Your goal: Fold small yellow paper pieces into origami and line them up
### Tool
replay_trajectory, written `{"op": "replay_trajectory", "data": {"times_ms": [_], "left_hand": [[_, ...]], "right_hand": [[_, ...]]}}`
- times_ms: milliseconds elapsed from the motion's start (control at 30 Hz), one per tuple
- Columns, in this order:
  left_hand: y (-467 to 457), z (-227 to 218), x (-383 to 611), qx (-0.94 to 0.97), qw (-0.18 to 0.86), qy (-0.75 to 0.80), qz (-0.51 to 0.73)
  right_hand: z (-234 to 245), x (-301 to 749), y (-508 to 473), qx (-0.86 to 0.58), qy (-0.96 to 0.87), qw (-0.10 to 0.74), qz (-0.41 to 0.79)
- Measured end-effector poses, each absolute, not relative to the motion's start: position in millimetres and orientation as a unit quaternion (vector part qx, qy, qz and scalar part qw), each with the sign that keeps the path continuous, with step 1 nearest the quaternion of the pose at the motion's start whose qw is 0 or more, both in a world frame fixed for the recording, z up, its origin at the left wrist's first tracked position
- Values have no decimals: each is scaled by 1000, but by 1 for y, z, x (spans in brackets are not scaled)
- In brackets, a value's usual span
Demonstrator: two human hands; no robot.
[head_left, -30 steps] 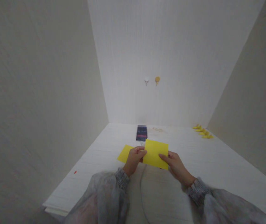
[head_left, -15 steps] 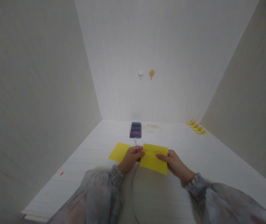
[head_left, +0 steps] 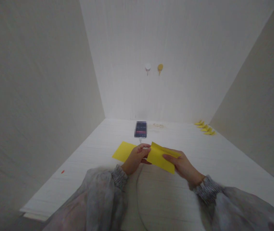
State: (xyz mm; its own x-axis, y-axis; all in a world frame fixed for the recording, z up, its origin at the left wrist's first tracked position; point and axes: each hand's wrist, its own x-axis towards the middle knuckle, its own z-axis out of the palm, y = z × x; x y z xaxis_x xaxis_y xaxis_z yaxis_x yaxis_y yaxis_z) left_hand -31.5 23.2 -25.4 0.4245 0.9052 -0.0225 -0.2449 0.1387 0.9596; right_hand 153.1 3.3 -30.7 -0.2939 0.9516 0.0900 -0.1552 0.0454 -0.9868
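Above the table I hold a sheet of yellow paper [head_left: 159,160] between both hands. My right hand [head_left: 181,162] grips its right side, thumb in front and fingers behind. At its left edge my left hand [head_left: 137,157] pinches the paper with thumb and fingertips. The paper's upper part bends over toward the back, near the right fingers. A flat stack or sheet of yellow paper [head_left: 122,151] lies on the table, partly hidden by my left hand.
A phone [head_left: 141,129] lies at the back of the white table [head_left: 91,147], its cable [head_left: 137,192] running toward me. Several folded yellow paper pieces [head_left: 204,128] line the back right. Two hooks, white [head_left: 148,66] and yellow [head_left: 160,67], hang on the wall. A small red bit [head_left: 63,171] lies left.
The held paper has tilted, and its top edge now bends back by the right fingers, where it was flat before. The whole view has shifted slightly.
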Motion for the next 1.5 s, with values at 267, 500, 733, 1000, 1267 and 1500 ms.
{"op": "replay_trajectory", "data": {"times_ms": [267, 500, 733, 1000, 1267, 1500], "left_hand": [[23, -26, -30, 505, 672, 347, 415], [21, -19, -28, 485, 703, 329, 402], [26, -25, -30, 522, 632, 370, 438], [17, -28, -27, 603, 578, 345, 429], [8, -27, -11, 569, 613, 328, 439], [10, -24, -13, 530, 628, 336, 460]], "right_hand": [[-34, 160, 6, -373, -632, 449, 509], [-24, 163, 5, -324, -777, 425, 334], [-13, 161, -2, -309, -814, 365, 329], [-24, 161, 6, -268, -656, 380, 595], [-22, 147, -1, -405, -552, 438, 584], [-22, 148, -2, -409, -538, 485, 555]]}}
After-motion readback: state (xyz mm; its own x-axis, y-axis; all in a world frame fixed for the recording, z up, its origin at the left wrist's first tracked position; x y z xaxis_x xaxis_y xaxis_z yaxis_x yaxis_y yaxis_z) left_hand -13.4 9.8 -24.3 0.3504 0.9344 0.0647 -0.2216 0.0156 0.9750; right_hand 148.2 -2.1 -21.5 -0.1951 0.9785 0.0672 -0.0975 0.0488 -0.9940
